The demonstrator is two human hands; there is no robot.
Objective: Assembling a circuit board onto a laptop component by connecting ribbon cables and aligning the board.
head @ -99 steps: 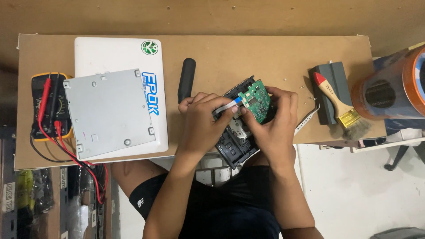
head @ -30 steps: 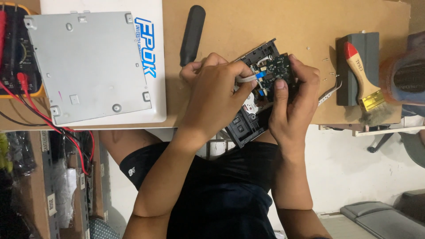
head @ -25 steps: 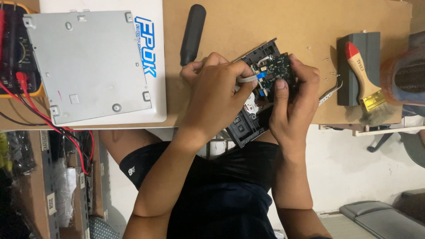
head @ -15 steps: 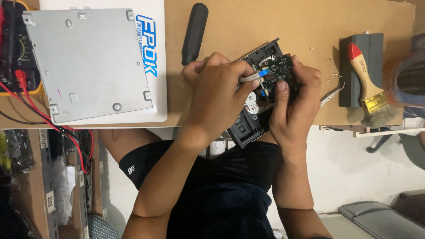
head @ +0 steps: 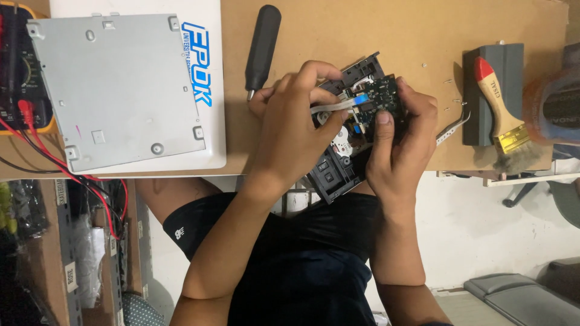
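My left hand (head: 289,124) pinches a flat white ribbon cable (head: 331,107) with a blue tip that runs to a green circuit board (head: 380,96). My right hand (head: 403,142) grips that board from the right, thumb pressed on its face. Under the board sits a black drive mechanism (head: 335,172) that overhangs the front edge of the brown table (head: 362,30). Much of the mechanism is hidden by both hands.
A black-handled screwdriver (head: 261,45) lies just left of my hands. A grey metal cover plate (head: 115,90) rests on a white case (head: 211,121). A multimeter (head: 18,72) with red leads is at the far left. Tweezers (head: 450,128), a paintbrush (head: 498,108) and a tape roll (head: 553,111) lie right.
The view has closed in on the hands. My left hand has kept its pinch on the ribbon cable and shifted slightly; my right hand still grips the board.
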